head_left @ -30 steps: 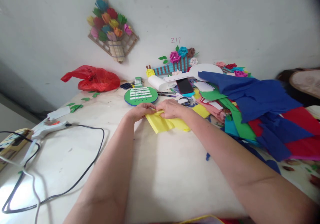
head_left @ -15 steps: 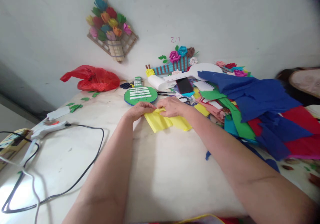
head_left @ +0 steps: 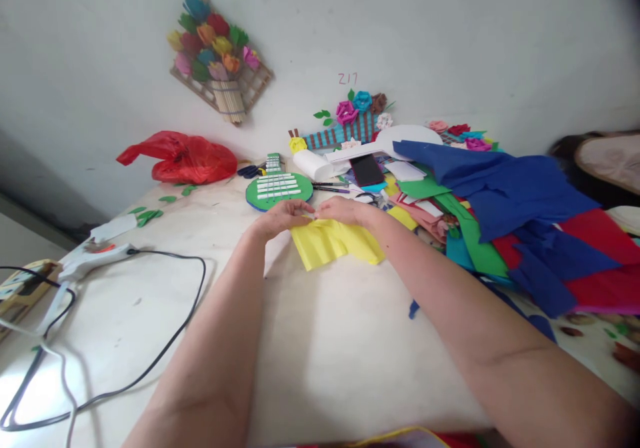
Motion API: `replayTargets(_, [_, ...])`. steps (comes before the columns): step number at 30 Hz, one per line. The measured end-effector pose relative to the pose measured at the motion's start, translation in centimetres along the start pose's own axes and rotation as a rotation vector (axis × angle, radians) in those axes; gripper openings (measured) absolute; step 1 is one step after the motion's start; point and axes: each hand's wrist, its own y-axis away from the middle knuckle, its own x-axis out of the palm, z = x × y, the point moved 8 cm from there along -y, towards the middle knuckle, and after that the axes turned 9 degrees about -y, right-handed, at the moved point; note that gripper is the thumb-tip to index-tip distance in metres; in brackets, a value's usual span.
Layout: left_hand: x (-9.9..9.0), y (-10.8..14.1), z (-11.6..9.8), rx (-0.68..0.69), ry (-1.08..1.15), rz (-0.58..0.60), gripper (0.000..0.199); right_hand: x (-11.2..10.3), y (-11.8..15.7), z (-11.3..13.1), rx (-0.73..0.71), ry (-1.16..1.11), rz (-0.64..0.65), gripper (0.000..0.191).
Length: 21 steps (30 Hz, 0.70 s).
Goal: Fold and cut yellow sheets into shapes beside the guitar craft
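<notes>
Yellow sheet (head_left: pixel 333 243) less bunched now, thin, rippled beneath fingers (head_left: pixel 327 208)

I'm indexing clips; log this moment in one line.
left hand: at yellow sheet | right hand: at same sheet | just beyond: green guitar-shaped craft

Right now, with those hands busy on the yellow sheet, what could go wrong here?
The yellow sheet looks thin and wrinkled, so it might crease or tear if the left hand and right hand, both at its upper edge, pull unevenly.

The black cord loops close to the left forearm; a sideways sweep might snag it and tug the white glue gun.
</notes>
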Motion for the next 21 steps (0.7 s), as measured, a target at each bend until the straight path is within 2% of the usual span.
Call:
replayTargets(3, [0.2, 0.0, -0.4, 0.011, -0.050, 0.002, 0.038, 1.0, 0.3, -0.6, 0.053, -0.145, 0.114, 0.018])
replayTargets(6, [0.2, -0.1, -0.7, 0.025, -0.085, -0.012, 0.038, 1.4, 0.5, -0.7, 0.090, -0.267, 0.120, 0.017])
replayTargets(10, [0.0, -0.2, -0.7, 0.005, -0.114, -0.031, 0.041, 1.3, 0.2, -0.9, 0.089, -0.302, 0.059, 0.016])
replayTargets(14, [-1.3, 0.1, 0.3, -0.077, 0.057, -0.166, 0.040, 0.6, -0.5, -1.8, 0.065, -0.356, -0.045, 0.017])
replayTargets(17, [-1.1, 0.3, 1.4, -0.128, 0.184, -0.118, 0.040, -0.3, -0.8, -2.6, 0.050, -0.403, -0.144, 0.015])
replayTargets(21, [-0.6, 0.0, 2.1, -0.121, 0.178, -0.064, 0.038, -1.0, -0.9, -3.2, 0.060, -0.410, -0.239, 0.011])
